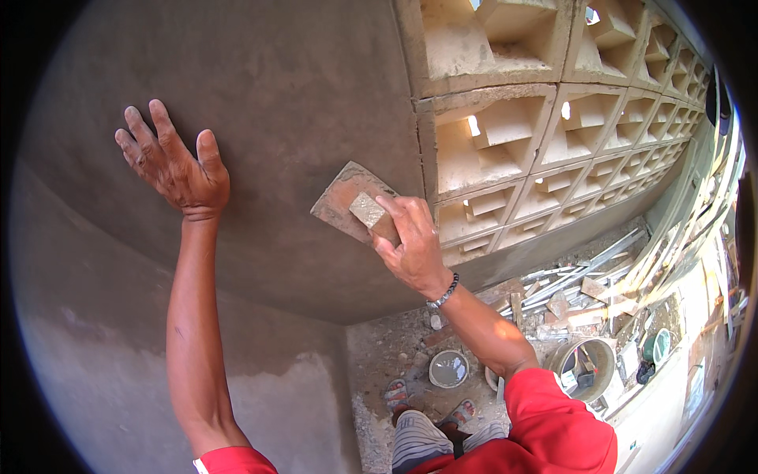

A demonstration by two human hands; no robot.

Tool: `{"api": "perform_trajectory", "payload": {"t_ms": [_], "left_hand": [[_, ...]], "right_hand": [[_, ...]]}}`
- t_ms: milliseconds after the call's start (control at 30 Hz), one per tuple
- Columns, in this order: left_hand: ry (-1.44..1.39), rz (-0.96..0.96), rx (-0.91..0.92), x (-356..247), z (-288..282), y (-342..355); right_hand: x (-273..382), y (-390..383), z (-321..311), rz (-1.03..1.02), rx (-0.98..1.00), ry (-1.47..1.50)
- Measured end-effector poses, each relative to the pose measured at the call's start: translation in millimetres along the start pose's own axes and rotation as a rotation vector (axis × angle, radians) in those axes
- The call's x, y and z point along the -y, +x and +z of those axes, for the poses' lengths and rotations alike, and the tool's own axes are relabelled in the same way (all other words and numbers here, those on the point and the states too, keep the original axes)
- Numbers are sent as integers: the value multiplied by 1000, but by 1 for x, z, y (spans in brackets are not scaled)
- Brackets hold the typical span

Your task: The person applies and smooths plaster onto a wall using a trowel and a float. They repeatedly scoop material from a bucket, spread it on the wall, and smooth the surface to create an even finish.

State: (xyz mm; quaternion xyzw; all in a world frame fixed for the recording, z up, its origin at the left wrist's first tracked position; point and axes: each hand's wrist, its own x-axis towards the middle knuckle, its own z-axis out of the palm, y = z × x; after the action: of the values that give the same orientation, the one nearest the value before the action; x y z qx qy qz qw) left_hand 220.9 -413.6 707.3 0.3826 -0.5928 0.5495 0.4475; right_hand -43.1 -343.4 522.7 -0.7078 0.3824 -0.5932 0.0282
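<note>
My right hand (410, 241) grips the block-shaped handle of a plastering float (339, 197). The float's flat, worn board lies against, or very close to, the grey plastered wall (292, 87), left of the vent blocks. Fingers spread, my left hand (178, 162) is up at the wall to the left of the float and holds nothing. Whether its palm presses on the plaster is hidden. Around the right wrist is a dark beaded bracelet (444, 291).
Cream vent blocks (493, 142) border the plaster on the right. Below, a bucket of greyish water (448, 369) stands near my feet. A large round tub (588, 367) holds tools. Wood scraps and rubble (564, 304) litter the ground; long pale strips (699, 213) lean at far right.
</note>
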Motion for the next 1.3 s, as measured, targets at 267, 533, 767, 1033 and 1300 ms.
{"api": "perform_trajectory", "payload": {"t_ms": [267,533,767,1033,1300], "left_hand": [[-4,-7,-19,0,2,-2],[-28,-27,-37,4,4,-5],[-40,62,-142,0,8,-1],[234,85,-72,11,0,-8],[224,89,-89,11,7,-10]], "right_hand": [[-4,67,-38,-15,-290,-87],[-13,-13,-52,148,4,423],[-34,40,-95,278,-103,857],[-30,56,-78,279,-103,852],[-35,53,-73,271,-105,782]]}}
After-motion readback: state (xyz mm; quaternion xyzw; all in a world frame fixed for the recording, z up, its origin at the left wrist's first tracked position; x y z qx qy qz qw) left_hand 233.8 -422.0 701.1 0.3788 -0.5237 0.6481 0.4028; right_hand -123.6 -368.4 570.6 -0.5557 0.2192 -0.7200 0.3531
